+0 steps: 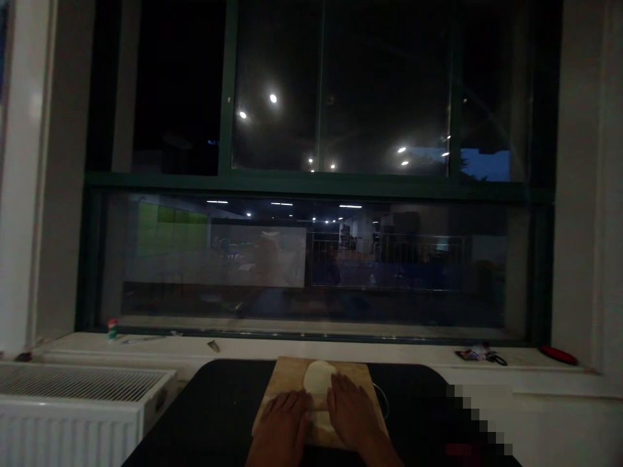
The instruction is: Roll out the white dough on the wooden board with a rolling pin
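A flat, rounded piece of pale dough (320, 376) lies toward the far end of a wooden board (289, 371). Just this side of it, between my hands, runs what looks like a light wooden rolling pin (319, 403), its ends hidden under my palms. My left hand (283, 421) rests flat on the left side with fingers stretched forward. On the right, my right hand (351, 408) also lies flat, its fingertips reaching the dough's edge. More of the pale dough seems to show on the near side of the pin, though dim light blurs it.
The board sits on a black table (228, 395) against a white windowsill (292, 349). A white radiator (82, 415) stands left. On the sill are a small red-capped container (112, 329), a crumpled packet (479, 353) and a red-and-black oval item (557, 354). A cable (384, 397) loops beside the board.
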Demonstrator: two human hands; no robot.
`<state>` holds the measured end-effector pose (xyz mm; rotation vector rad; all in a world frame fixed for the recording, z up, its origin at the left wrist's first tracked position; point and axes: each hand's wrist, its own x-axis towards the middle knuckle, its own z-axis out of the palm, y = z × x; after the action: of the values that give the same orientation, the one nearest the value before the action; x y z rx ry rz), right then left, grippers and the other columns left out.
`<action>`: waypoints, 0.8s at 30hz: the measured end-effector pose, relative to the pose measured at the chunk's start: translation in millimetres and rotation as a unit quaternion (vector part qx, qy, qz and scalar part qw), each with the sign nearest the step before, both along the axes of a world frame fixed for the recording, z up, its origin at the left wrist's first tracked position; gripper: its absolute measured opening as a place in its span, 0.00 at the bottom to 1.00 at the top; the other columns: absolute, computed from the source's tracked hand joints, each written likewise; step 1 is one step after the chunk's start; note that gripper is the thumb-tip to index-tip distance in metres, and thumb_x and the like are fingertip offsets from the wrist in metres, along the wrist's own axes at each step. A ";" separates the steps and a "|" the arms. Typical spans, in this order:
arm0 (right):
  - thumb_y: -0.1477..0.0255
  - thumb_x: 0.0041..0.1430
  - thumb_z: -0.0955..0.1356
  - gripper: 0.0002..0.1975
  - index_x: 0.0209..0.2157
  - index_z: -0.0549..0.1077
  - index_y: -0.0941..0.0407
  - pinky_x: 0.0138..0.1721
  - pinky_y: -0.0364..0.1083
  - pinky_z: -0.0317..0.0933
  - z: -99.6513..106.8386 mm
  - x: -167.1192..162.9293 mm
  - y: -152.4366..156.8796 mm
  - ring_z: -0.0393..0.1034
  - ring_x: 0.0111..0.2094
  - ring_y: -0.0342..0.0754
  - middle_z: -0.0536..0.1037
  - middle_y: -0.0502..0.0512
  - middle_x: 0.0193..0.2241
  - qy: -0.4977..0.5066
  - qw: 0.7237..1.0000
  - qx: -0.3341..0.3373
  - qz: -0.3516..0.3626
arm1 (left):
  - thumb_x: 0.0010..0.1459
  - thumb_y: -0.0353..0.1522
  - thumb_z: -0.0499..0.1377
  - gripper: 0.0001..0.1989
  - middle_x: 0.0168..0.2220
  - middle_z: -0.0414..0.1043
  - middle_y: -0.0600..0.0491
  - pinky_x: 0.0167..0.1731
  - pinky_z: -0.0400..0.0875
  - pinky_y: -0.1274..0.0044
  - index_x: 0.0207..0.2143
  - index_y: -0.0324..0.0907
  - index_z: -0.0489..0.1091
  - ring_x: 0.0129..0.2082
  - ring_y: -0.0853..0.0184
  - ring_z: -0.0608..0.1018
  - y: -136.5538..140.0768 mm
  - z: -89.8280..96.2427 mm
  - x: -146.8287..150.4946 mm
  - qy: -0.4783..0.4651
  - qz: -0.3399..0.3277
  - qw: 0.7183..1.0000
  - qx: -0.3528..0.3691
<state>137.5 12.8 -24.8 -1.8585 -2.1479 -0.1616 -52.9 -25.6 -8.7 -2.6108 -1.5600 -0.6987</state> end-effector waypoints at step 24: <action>0.65 0.67 0.53 0.24 0.54 0.73 0.56 0.57 0.52 0.56 3.9 10.5 52.1 0.65 0.57 0.54 0.73 0.60 0.55 0.024 0.999 0.029 0.000 | 0.66 0.38 0.39 0.25 0.64 0.61 0.46 0.59 0.51 0.48 0.61 0.46 0.62 0.66 0.50 0.57 117.6 -6.0 15.6 0.110 0.048 0.992 -0.032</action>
<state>148.0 64.8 -20.9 -1.8106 -2.0899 -0.1766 -37.3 92.0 -14.7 -2.5323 -1.6505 -0.3473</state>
